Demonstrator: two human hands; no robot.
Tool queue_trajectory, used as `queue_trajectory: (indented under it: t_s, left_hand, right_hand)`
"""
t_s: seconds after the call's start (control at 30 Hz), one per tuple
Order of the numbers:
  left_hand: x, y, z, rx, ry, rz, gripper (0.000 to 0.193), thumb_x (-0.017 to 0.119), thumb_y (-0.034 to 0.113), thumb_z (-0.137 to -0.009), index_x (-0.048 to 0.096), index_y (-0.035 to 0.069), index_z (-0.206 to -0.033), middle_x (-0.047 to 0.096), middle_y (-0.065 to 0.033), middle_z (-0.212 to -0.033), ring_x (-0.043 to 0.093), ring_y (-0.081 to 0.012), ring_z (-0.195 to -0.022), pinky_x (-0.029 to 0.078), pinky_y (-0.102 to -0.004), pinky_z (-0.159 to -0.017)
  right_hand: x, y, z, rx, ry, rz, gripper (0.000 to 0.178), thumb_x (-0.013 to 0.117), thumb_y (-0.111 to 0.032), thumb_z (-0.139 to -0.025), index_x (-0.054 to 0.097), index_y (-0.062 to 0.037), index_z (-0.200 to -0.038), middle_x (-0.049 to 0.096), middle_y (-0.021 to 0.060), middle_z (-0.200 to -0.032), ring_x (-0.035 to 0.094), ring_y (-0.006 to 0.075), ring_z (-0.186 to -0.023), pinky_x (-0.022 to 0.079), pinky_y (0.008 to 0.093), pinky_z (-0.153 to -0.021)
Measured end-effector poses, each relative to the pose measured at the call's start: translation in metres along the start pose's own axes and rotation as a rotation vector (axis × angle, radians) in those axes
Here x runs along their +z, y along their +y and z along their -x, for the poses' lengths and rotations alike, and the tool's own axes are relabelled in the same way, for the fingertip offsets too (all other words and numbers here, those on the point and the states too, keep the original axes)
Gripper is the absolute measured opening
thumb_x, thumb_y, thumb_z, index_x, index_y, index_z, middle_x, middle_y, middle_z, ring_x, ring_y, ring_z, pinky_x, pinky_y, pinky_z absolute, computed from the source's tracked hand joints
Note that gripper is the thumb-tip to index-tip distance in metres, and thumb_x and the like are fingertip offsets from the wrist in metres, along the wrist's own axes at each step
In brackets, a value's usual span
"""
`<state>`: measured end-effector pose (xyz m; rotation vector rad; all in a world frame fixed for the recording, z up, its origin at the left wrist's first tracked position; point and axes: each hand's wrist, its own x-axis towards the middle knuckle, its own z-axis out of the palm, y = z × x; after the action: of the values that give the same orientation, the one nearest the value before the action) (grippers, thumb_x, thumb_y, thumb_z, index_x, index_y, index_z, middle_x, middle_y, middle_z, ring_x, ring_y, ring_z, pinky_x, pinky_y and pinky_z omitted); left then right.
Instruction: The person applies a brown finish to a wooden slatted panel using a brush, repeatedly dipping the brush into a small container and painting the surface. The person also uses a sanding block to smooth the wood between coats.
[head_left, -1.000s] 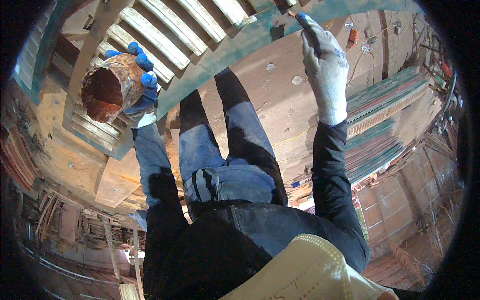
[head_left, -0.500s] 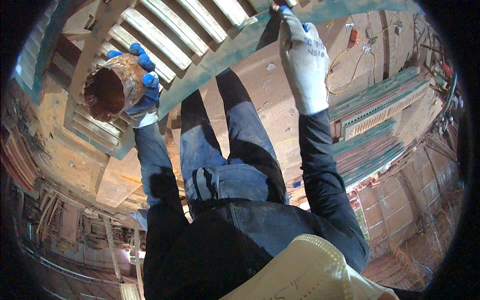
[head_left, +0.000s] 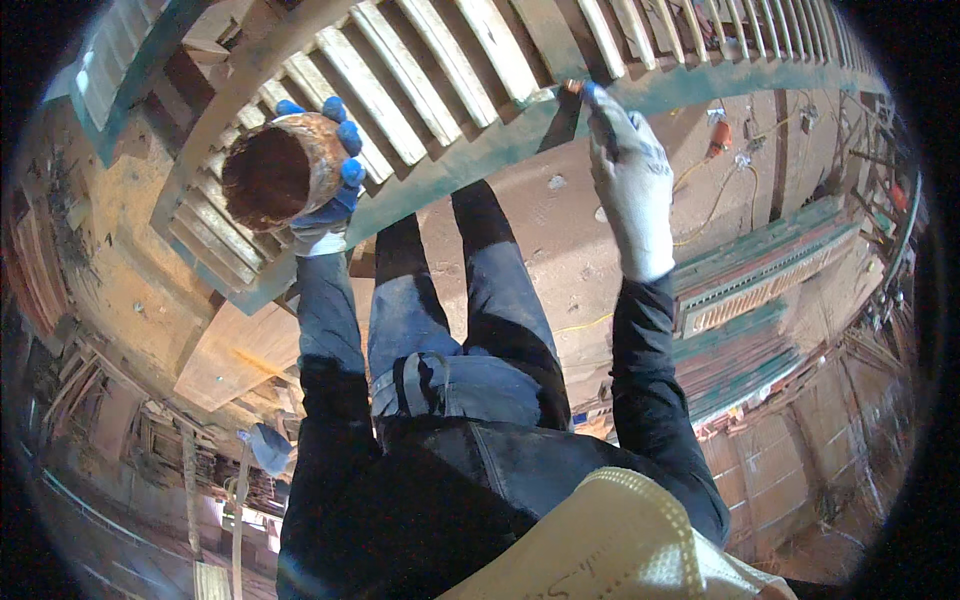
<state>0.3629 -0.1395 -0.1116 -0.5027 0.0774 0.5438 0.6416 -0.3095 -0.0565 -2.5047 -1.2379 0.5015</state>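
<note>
Starting at the far upper left, with a smaller panel (head_left: 148,78) out at the rim of the frame. Down to left of centre, past a flat board (head_left: 240,345). Up again, and straight to a rusty can (head_left: 310,150) at upper left, in front of pale slats, tipped to show a dark, round mouth. Hard to tell if touching those slats. Gripped tight, too: clasped around the side by the left hand (head_left: 330,210), in a blue-and-white glove.

Sweeping on along the panel (head_left: 470,165), slatted in off-white and framed in green, across the top. Below, at centre, dusty jeans (head_left: 510,290). Then, at upper centre, a small brown stub (head_left: 573,87), right at the green edge, too small to identify. Pinched between fingertips there by the right hand (head_left: 630,190), in a mostly white glove, with a closed grip. Further right, an orange tool (head_left: 720,138) near a yellow cord (head_left: 690,178), on the ground. Finishing at right with a stack of green shutters (head_left: 745,345).
</note>
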Motion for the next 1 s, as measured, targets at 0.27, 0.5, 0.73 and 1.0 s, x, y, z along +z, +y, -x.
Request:
queue_trajectory:
  t_s: [0.27, 0.5, 0.73, 1.0]
  left_hand:
    - [-0.008, 0.002, 0.004, 0.017, -0.006, 0.031, 0.043, 0.063, 0.038, -0.089, 0.058, 0.024, -0.129, 0.035, -0.0191, -0.147, 0.035, -0.0412, -0.133, 0.039, -0.0653, -0.100]
    - [-0.007, 0.006, 0.005, -0.008, -0.023, 0.042, 0.042, 0.061, 0.038, -0.091, 0.057, 0.025, -0.131, 0.033, -0.0185, -0.149, 0.032, -0.0421, -0.135, 0.035, -0.0661, -0.103]
    - [-0.002, 0.007, 0.002, -0.019, -0.036, -0.072, 0.043, 0.055, 0.035, -0.094, 0.051, 0.023, -0.135, 0.037, -0.0216, -0.143, 0.044, -0.0432, -0.125, 0.047, -0.0613, -0.093]
    - [-0.002, 0.016, 0.003, -0.080, 0.027, 0.010, 0.037, 0.052, 0.032, -0.096, 0.053, 0.024, -0.133, 0.038, -0.0197, -0.143, 0.043, -0.0430, -0.126, 0.046, -0.0630, -0.094]
  right_hand:
    - [0.002, 0.007, -0.041, -0.087, 0.053, -0.466, 0.029, 0.057, -0.019, -0.093, 0.063, -0.0180, -0.121, 0.063, 0.0107, -0.094, 0.063, 0.0283, -0.084, 0.050, 0.0342, -0.077]
    - [0.019, -0.026, -0.118, -0.293, 0.168, 0.077, 0.025, 0.055, -0.023, -0.095, 0.063, -0.0187, -0.119, 0.063, 0.0097, -0.094, 0.064, 0.0309, -0.082, 0.051, 0.0416, -0.071]
    - [0.033, -0.026, -0.124, -0.280, 0.208, 0.033, 0.026, 0.061, -0.020, -0.090, 0.065, -0.0191, -0.115, 0.064, 0.0088, -0.092, 0.065, 0.0296, -0.079, 0.051, 0.0378, -0.068]
    - [0.036, -0.027, -0.122, -0.276, 0.162, 0.215, 0.033, 0.064, -0.010, -0.084, 0.064, -0.0221, -0.115, 0.060, 0.0083, -0.087, 0.064, 0.0277, -0.074, 0.052, 0.0392, -0.062]
